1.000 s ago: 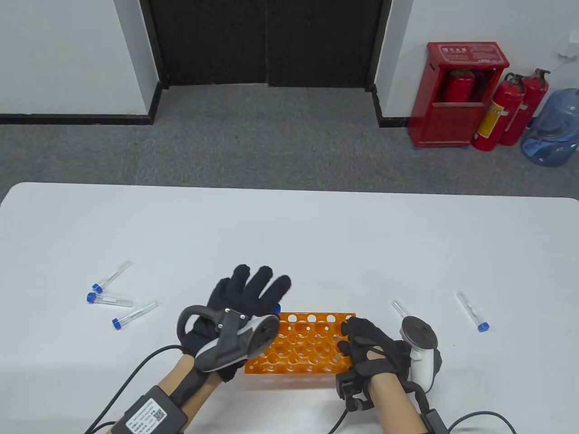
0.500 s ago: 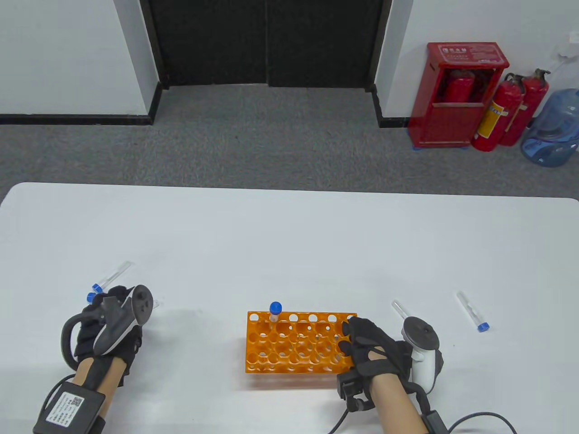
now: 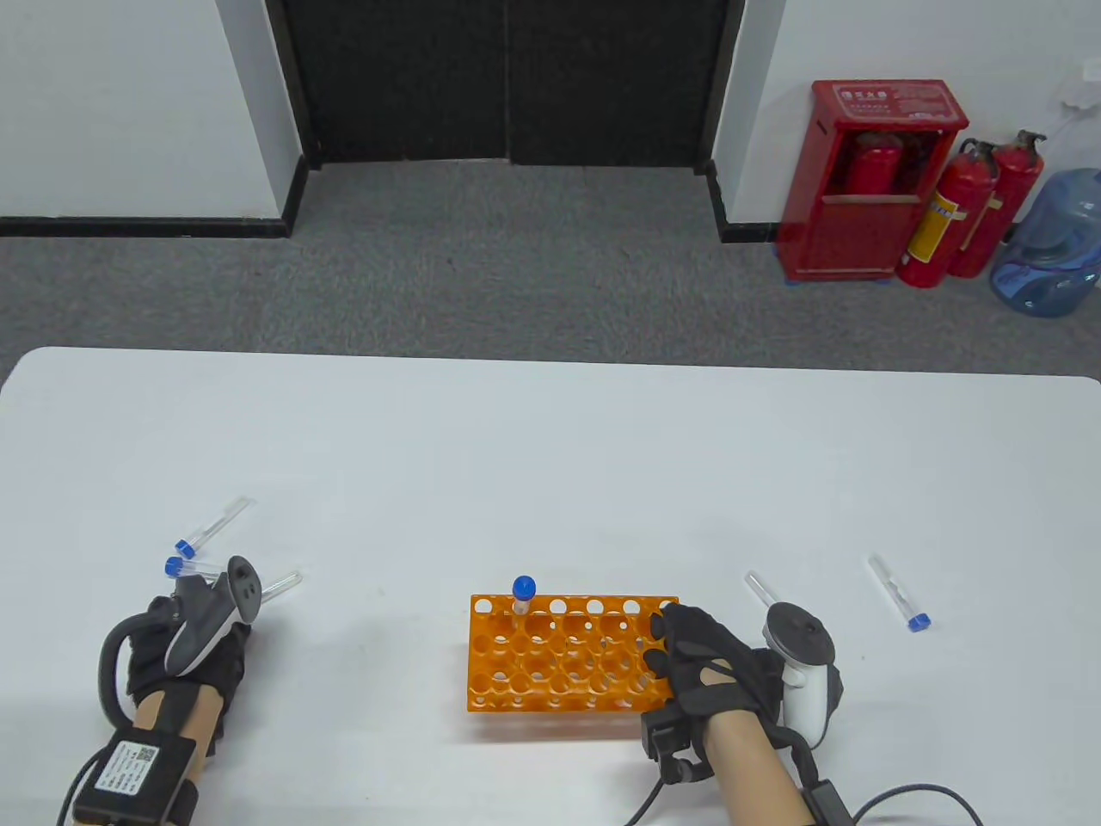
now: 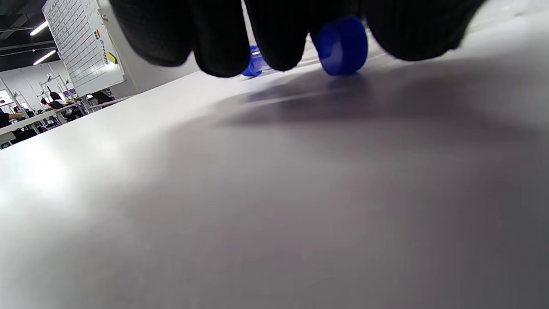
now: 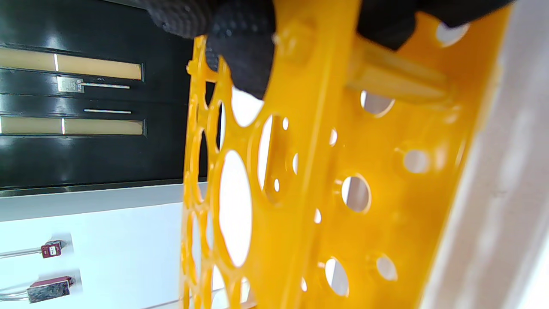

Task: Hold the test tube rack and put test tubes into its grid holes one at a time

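Observation:
The orange test tube rack [image 3: 559, 656] stands at the table's front centre. One blue-capped tube [image 3: 523, 594] stands in a back-left hole. My right hand [image 3: 688, 654] grips the rack's right end; its fingers [image 5: 244, 51] wrap the rack's edge [image 5: 326, 171] in the right wrist view. My left hand [image 3: 202, 624] is down on the table at the left, over the nearest lying tube [image 3: 288, 583]. Only that tube's clear tip shows. In the left wrist view its blue cap [image 4: 342, 45] sits between my fingertips [image 4: 279, 38]. I cannot tell whether they grip it.
Two more blue-capped tubes [image 3: 211, 525] [image 3: 176, 565] lie just beyond my left hand; one cap [image 4: 255, 62] shows in the left wrist view. Two tubes [image 3: 757, 589] [image 3: 899, 594] lie right of the rack. Cables trail from both wrists at the front edge.
My left hand left the rack after a tube was set in a back-left hole. It swung left and came down over the nearest lying tube. The right hand and rack stayed put.

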A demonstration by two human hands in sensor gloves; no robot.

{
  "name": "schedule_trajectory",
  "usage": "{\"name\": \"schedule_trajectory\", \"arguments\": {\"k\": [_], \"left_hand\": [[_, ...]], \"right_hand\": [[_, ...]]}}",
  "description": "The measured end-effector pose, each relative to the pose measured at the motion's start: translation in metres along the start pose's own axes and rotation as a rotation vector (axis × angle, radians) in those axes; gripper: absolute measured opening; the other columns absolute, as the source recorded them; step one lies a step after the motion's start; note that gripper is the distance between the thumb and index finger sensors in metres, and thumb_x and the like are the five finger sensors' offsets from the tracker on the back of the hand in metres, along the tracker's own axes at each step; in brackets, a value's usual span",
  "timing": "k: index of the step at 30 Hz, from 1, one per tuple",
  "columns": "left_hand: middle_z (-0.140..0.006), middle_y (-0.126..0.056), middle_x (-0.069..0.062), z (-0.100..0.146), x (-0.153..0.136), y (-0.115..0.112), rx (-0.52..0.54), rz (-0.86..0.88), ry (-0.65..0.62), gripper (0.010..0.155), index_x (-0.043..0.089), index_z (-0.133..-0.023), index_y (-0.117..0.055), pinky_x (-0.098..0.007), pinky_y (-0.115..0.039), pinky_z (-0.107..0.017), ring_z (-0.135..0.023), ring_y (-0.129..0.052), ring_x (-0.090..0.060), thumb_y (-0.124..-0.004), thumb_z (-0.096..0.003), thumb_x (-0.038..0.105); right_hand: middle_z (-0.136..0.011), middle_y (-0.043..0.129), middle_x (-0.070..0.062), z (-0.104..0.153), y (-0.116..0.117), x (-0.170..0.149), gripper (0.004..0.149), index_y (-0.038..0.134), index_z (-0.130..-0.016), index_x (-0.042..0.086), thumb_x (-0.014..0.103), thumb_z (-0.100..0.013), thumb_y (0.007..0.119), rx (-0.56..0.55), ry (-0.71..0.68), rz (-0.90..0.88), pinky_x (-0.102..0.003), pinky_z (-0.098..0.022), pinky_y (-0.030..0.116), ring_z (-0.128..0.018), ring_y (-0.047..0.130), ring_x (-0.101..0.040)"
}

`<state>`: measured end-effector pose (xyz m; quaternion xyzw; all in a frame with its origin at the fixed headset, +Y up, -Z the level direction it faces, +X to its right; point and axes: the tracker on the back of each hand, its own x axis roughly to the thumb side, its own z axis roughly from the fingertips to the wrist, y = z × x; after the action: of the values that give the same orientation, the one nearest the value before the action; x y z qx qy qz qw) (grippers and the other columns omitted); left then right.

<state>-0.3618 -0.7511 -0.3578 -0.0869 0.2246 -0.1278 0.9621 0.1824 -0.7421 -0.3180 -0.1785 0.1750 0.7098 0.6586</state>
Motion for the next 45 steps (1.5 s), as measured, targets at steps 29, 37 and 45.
{"name": "schedule_trajectory", "arguments": {"k": [29,37,45], "left_hand": [[-0.099,-0.076,0.016,0.164,0.099,0.232,0.546,0.496,-0.712,0.048,0.063,-0.086,-0.076,-0.035,-0.086,-0.064,-0.078,-0.096,-0.014,-0.079,-0.0411,0.045],[-0.098,-0.078,0.023,0.204,0.172,0.221,0.605,0.210,-0.837,0.049,0.061,-0.085,-0.078,-0.037,-0.084,-0.068,-0.084,-0.092,-0.015,-0.084,-0.0396,0.046],[-0.096,-0.081,0.023,0.203,0.197,0.190,0.632,0.080,-0.848,0.048,0.061,-0.084,-0.079,-0.038,-0.084,-0.067,-0.084,-0.093,-0.015,-0.085,-0.0379,0.046]], "right_hand": [[-0.043,0.098,0.003,0.001,0.004,0.001,0.048,0.080,-0.078,0.017,0.046,-0.044,0.062,0.001,0.007,0.041,-0.043,-0.016,0.079,-0.021,0.093,-0.019],[-0.043,0.098,0.003,0.001,0.004,0.001,0.048,0.080,-0.078,0.017,0.046,-0.044,0.062,0.001,0.002,0.047,-0.043,-0.016,0.079,-0.021,0.093,-0.019],[-0.043,0.098,0.003,0.001,0.005,0.001,0.048,0.080,-0.078,0.017,0.046,-0.044,0.062,0.009,-0.010,0.047,-0.043,-0.016,0.079,-0.021,0.093,-0.019]]}}
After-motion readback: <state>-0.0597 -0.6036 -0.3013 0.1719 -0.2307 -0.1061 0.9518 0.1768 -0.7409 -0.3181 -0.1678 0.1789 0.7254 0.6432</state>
